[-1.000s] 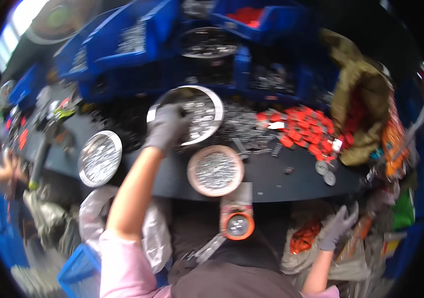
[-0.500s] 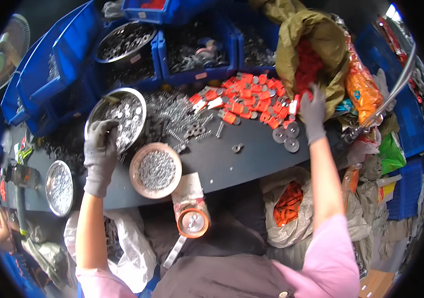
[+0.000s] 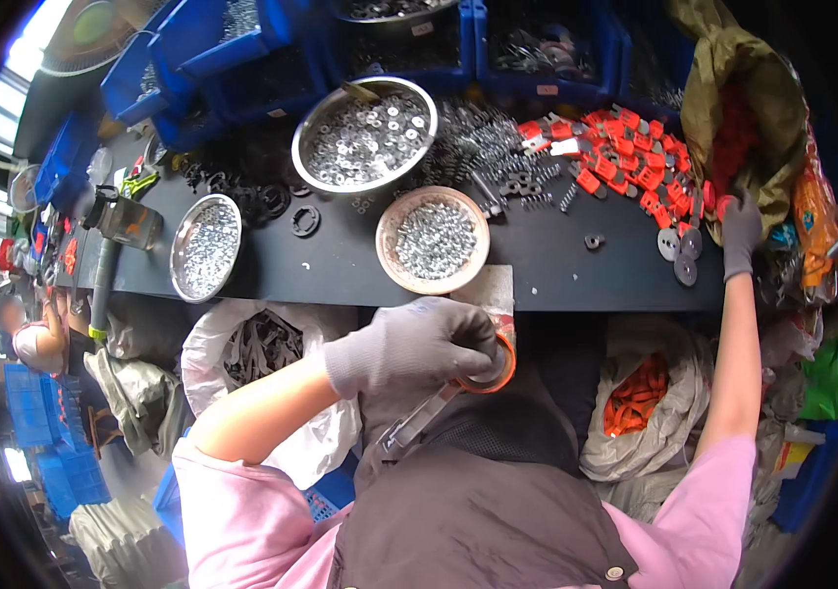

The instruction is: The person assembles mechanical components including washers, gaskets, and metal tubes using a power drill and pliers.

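So the left hand (image 3: 409, 344) has come back off the big steel bowl it was over a second ago and now sits in my lap area, gloved fingers curled shut over the orange-rimmed round fixture (image 3: 494, 365) just below the table edge (image 3: 340, 287). I'd guess whatever it grabbed from the bowl is going into that fixture, but the glove hides it, so I can't tell if there's a part in there. A metal lever (image 3: 417, 422) sticks out from under the hand.

The right hand (image 3: 741, 236) is stretched way out to the far right, at the mouth of the olive sack (image 3: 733, 98) of red parts, same spot as half a second ago. Fingers look bent, but I can't tell if it's actually got one pinched.

Counts, working outward:
- one orange fixture at the table edge
- two open sacks under the table, a white one (image 3: 272, 344) of grey pieces and one with orange pieces (image 3: 640, 393)
- three round dishes: copper-rimmed one (image 3: 435, 240) of small screws, a steel plate (image 3: 206, 245) on the left, the big steel bowl (image 3: 365, 133) of washers behind
- three grey discs (image 3: 679, 253) near the right hand
- a heap of red clips (image 3: 625, 157), too many to count
- blue bins (image 3: 242, 59) along the back, several
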`<state>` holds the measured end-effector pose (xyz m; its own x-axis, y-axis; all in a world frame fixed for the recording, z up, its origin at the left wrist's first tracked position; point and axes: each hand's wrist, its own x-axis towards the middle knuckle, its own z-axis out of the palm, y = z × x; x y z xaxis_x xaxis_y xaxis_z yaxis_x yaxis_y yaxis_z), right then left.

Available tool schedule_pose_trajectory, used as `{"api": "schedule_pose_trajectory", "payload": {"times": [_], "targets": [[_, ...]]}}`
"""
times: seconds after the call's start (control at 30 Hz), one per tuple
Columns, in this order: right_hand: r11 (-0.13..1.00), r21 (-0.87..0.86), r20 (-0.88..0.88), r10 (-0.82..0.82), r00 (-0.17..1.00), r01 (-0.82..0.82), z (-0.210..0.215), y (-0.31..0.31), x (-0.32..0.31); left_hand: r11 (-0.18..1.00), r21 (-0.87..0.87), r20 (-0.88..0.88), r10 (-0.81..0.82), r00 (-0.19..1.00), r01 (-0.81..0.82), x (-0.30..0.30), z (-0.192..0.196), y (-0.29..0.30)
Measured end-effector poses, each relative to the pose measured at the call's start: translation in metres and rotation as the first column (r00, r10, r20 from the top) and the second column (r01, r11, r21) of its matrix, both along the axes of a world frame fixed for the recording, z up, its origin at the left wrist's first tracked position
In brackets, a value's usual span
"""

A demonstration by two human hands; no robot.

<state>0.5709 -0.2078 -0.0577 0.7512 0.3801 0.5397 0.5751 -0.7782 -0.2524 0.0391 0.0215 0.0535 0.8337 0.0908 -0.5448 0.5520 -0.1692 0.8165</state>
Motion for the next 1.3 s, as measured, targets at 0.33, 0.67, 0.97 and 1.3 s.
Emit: {"api": "schedule_pose_trajectory", "payload": {"times": [0.33, 0.67, 0.97, 1.3], "targets": [[0.707, 0.313, -0.276, 0.707, 0.651, -0.634, 0.014, 0.089, -0.268, 0.854, 0.516, 0.203, -0.049, 0.978, -0.065, -0.013, 0.001, -0.009], [0.764, -0.018, -0.005, 0.646, 0.764, -0.646, 0.010, 0.064, -0.298, 0.219, 0.975, -0.140, 0.729, 0.670, -0.034, -0.195, -0.013, 0.159], [0.741, 0.170, -0.411, 0.653, 0.636, -0.650, 0.045, 0.069, -0.337, -0.058, 0.875, 0.430, 0.549, 0.717, -0.480, -0.211, -0.070, 0.197], [0.382, 0.318, -0.421, 0.877, 0.231, -0.868, 0.077, 0.069, -0.399, 0.076, 0.467, 0.786, 0.420, 0.454, -0.881, -0.171, -0.064, 0.153]]}}
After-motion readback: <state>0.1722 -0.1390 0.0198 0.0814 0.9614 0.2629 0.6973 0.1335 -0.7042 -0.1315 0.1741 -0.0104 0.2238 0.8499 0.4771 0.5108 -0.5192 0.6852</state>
